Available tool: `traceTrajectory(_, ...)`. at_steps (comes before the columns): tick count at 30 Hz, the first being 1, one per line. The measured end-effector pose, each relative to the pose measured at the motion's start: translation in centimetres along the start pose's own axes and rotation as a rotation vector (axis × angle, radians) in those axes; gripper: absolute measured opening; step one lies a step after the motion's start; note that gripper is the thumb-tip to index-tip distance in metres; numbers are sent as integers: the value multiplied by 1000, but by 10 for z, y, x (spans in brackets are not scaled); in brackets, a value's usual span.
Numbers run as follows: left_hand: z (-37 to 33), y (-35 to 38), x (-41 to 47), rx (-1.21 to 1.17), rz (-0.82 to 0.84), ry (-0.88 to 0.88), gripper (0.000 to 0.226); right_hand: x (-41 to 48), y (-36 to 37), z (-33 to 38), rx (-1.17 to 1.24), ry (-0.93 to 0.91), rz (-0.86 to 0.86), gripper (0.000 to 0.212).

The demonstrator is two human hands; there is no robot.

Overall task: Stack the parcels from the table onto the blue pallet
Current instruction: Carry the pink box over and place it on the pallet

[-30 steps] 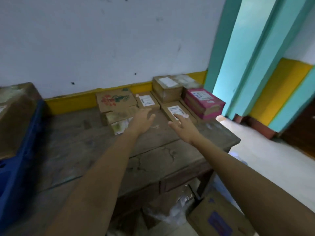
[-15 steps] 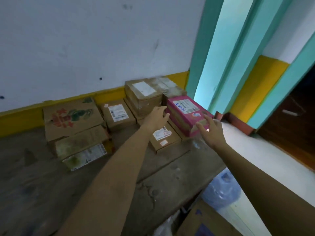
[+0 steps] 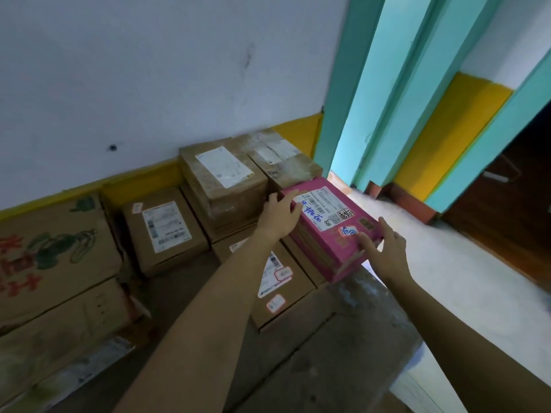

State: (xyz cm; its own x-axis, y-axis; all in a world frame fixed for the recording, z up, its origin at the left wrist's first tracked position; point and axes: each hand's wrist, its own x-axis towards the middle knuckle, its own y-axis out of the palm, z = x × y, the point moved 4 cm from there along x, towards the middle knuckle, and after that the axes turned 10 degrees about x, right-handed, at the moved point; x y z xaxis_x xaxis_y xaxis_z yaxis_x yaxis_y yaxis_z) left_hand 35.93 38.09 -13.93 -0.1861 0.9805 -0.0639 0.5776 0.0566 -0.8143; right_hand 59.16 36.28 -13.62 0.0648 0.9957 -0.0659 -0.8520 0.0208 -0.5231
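Observation:
A pink parcel (image 3: 328, 231) with a white label and blue handwriting lies at the right end of the wooden table (image 3: 328, 353), resting on flat brown parcels. My left hand (image 3: 278, 217) presses its far left corner, fingers over the top edge. My right hand (image 3: 384, 248) holds its near right corner, fingers on top. The blue pallet is out of view.
Beside the pink one are a flat labelled parcel (image 3: 280, 293), a tall taped parcel (image 3: 223, 180), a taped parcel (image 3: 283, 162) behind, a small brown parcel (image 3: 164, 231) and a printed carton (image 3: 53, 251) at left. The table edge drops to pale floor (image 3: 462, 293) on the right.
I have moved closer and turned right. Both hands travelled from above the bare table to the pink parcel and closed onto its two ends.

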Motion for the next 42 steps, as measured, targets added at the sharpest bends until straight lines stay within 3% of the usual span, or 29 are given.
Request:
traceTrajectory(4, 7, 12, 5, -107, -8, -26, 46, 8, 10, -4, 92, -26, 83, 68)
traceTrajectory(9, 10, 22, -4, -220, -73, -44, 45, 2, 14, -10, 48, -62, 39, 65)
traceTrajectory(21, -17, 1, -81, -239, -271, -43, 44, -60, -16, -6, 70, -154, 58, 70)
traceTrajectory(28, -40, -24, -214, -342, -446, -78, 45, -157, -62, -4, 88, -325, 134, 69)
traceTrajectory(32, -35, -33, -307, -256, -532, -130, 41, -223, -75, -2, 47, -417, 183, 67)
traceTrajectory(42, 35, -94, -510, -170, -707, -385, 41, -388, -21, 33, 106, -548, 477, 71)
